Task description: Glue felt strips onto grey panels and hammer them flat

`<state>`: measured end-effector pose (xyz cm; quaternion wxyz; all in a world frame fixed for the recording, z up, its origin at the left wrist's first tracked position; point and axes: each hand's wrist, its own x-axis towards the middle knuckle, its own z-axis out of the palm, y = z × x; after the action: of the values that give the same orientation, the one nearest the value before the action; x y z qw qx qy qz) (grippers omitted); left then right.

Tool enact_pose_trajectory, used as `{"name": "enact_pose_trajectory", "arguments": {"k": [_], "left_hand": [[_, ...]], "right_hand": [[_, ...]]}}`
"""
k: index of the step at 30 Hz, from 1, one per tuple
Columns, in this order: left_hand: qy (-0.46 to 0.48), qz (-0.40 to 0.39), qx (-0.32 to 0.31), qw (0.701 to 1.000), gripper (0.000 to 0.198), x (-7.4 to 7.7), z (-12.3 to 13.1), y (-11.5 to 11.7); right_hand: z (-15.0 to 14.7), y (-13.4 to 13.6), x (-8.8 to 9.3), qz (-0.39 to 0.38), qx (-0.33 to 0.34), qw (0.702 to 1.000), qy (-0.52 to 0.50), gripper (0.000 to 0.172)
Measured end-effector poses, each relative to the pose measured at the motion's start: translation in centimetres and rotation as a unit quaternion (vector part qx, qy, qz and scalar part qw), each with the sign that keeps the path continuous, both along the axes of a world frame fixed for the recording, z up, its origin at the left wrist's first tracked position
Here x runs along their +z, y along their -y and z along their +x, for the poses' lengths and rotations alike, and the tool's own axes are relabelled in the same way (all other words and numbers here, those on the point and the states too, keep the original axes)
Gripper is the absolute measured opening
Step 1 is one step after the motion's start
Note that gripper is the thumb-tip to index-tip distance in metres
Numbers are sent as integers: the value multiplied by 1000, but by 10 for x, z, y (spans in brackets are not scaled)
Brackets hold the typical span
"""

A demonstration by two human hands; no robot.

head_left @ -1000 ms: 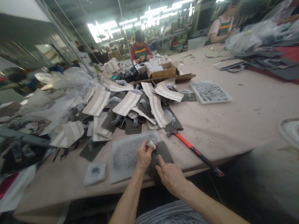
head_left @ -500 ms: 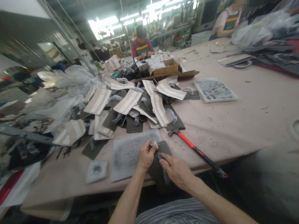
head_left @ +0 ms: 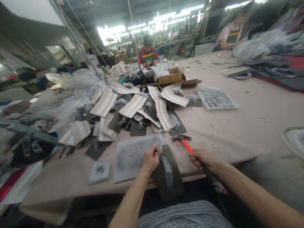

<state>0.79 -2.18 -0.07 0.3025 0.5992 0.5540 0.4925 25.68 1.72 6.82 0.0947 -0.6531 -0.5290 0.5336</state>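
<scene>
Bright strip lights (head_left: 158,22) glare over the far end of the workshop, where a co-worker (head_left: 147,56) in a striped apron sits bent over across the bench (head_left: 258,129). Pinkish cloth covers that bench, creased and sprinkled with scraps. Clear plastic bags (head_left: 78,84) bulge along its left side, next to a heap of curved pale panels (head_left: 133,105), with a cardboard box (head_left: 175,78) behind. Off to the right lies a white slab (head_left: 216,98), its top darkly pitted.

Close to me, a greyish board (head_left: 129,158) rests near the front edge, a small block (head_left: 100,172) to its left. Just beside the board, a dark panel (head_left: 177,187) with a plastic-wrapped handle (head_left: 168,174) juts over the edge. By its upper end the left hand (head_left: 151,160) has its grip closed round a small pale cylinder (head_left: 158,147). The right hand (head_left: 204,159) grips a claw hammer (head_left: 186,145) by its red-and-black shaft — whether the hammer's head touches the cloth, I cannot tell.
</scene>
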Motion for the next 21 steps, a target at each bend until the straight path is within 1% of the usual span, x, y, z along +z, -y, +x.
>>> {"name": "enact_pose_trajectory", "arguments": {"k": [1,2,3,4,5,6,7,8,9,10,11,12,13,14,15,16,17,18,19,20,21], "left_hand": [[-1,1,1,1000,13,0,0,1],[-3,1,0,1000,13,0,1,1],[-4,1,-3,1000,13,0,1,2],[-5,2,-5,1000,12,-1,1,2],[-5,2,-6,1000,13,-1,1,3],[-5,2,-5,1000,13,-1,1,3],[-6,1,-4,1000,13,-2,1,3],[-9,1,0,1000,13,-3,1,3],[-14,-1,5,1000,12,-3,1,3],[-19,-3,8,1000,11,-3,1,2],[-22,-3,10,1000,11,-4,1,2],[-23,-2,9,1000,11,-4,1,2],[-22,0,6,1000,11,-3,1,2],[-19,3,0,1000,11,-3,1,3],[-15,5,-5,1000,11,-3,1,3],[-13,6,-8,1000,12,-2,1,3],[-12,4,-9,1000,12,-2,2,3],[-12,3,-8,1000,11,-2,2,3],[-12,0,-5,1000,12,-2,2,3],[-12,-3,-3,1000,12,-2,2,3],[-12,-7,0,1000,13,-3,2,3]], "right_hand": [[-5,6,8,-3,-1,1000,-19,11],[-10,12,15,18,2,999,-26,14],[-14,19,21,68,11,997,-24,18],[-17,25,26,140,22,990,-15,22],[-20,31,29,222,42,974,5,26],[-22,35,31,299,73,951,35,28],[-22,38,33,357,114,924,71,27],[-22,39,36,390,160,901,105,25],[-22,39,41,407,205,880,133,21],[-21,38,49,419,242,861,155,18],[-21,36,61,438,263,844,165,17],[-21,34,76,472,260,826,164,18],[-22,32,94,516,235,810,151,20],[-23,31,112,563,188,794,131,24],[-25,31,128,606,127,778,105,26],[-28,31,139,631,55,769,87,26],[-30,33,143,649,-6,758,72,26],[-31,35,140,659,-42,748,66,25],[-32,38,129,660,-45,747,69,24],[-31,41,114,659,0,749,77,23],[-30,43,96,645,84,754,95,25]]}}
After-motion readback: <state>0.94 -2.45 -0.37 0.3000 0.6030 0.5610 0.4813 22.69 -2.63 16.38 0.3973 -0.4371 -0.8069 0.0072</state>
